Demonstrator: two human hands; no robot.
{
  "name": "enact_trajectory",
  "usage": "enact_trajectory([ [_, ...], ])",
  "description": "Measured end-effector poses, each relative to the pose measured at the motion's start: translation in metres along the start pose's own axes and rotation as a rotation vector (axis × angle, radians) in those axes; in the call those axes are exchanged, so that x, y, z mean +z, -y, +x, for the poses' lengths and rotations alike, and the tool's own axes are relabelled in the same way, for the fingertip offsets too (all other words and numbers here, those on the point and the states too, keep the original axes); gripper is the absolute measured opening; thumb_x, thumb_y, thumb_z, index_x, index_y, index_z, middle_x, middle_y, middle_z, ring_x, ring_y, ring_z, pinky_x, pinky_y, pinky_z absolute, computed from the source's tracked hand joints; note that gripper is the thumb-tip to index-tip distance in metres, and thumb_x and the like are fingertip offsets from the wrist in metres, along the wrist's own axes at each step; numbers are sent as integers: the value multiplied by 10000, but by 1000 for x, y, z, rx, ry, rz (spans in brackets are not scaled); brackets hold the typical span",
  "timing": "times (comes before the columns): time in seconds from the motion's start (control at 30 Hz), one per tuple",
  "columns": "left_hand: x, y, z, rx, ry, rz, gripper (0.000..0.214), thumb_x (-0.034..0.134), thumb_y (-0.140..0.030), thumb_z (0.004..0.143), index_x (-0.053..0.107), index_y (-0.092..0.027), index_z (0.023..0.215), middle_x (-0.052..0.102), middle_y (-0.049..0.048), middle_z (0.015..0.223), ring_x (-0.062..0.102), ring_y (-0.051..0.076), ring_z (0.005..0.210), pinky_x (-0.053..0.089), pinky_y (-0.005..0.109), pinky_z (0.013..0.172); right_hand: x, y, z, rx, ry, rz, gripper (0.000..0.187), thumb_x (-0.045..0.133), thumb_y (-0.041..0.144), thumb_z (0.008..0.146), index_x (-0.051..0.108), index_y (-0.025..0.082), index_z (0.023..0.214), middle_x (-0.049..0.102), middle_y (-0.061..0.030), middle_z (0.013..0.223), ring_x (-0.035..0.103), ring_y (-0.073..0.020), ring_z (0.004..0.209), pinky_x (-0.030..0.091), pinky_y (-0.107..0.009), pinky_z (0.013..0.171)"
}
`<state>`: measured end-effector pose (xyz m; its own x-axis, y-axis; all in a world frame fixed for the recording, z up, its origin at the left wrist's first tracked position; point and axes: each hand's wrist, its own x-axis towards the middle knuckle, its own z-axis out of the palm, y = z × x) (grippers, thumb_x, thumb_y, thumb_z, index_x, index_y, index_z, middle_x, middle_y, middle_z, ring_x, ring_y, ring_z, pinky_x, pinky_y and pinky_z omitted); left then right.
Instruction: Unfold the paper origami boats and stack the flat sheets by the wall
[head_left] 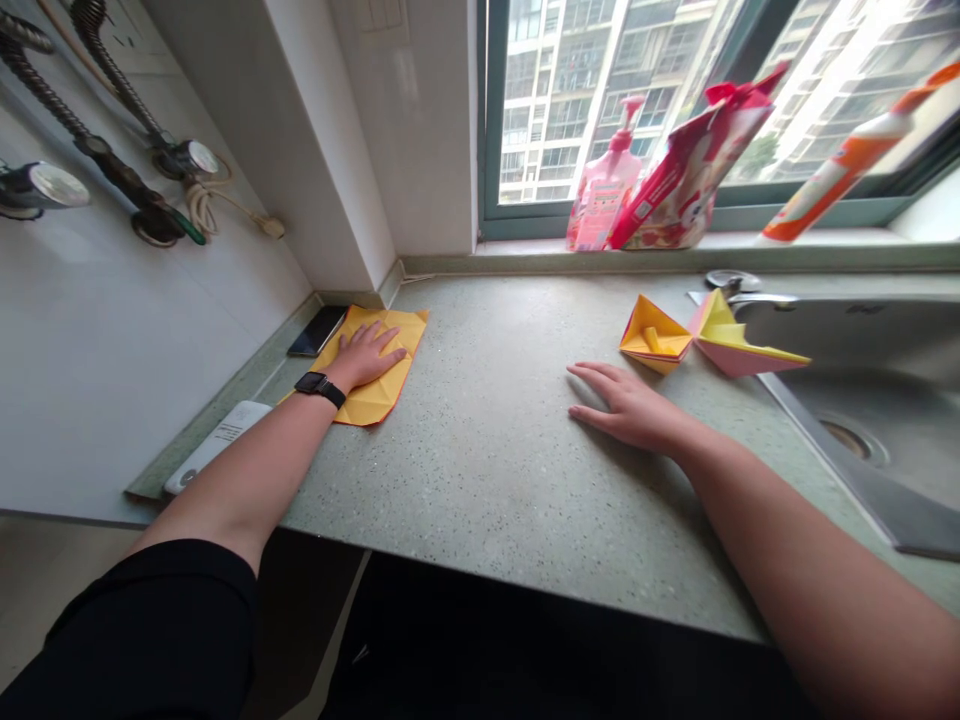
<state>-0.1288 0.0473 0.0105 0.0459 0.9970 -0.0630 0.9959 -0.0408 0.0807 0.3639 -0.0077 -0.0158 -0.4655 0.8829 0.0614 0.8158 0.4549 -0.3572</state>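
Observation:
My left hand (367, 355) lies flat with fingers spread on a creased sheet of orange-yellow paper (382, 393) at the left of the counter. A red edge shows along the paper's lower rim. Over the right half of the counter, my right hand (626, 402) is open and holds nothing; whether it touches the surface I cannot tell. Just beyond it stands a folded orange paper boat (654, 340). Beside that is a pink and yellow folded paper boat (742, 345), close to the sink's edge.
A dark phone (319, 332) lies by the wall, partly beside the paper. A white device (217, 447) rests near my left forearm. The steel sink (825, 480) is at the right. On the windowsill stand a pink pump bottle (604, 195), a red pouch (690, 175) and an orange-white bottle (840, 175).

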Motion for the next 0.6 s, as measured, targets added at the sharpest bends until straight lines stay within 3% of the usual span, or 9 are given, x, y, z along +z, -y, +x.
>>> enact_trajectory([
  [0.43,5,7,7,-32,9,-23,837,313,-786,1052,320,-351,1767,200,94,1868,153,431,1717,80,752,1332,0,-4,-2,6,16,-7,766,562,718,977,526,332,1637,540,-119,1691,464,-397,1596,352,-622,1344],
  [0.6,2,6,8,-24,-29,-28,810,362,-746,1055,389,-316,1741,254,109,1852,219,425,1698,106,727,1340,0,-3,-3,11,13,-11,757,567,725,973,533,350,1629,543,-106,1690,469,-382,1596,353,-615,1347],
])
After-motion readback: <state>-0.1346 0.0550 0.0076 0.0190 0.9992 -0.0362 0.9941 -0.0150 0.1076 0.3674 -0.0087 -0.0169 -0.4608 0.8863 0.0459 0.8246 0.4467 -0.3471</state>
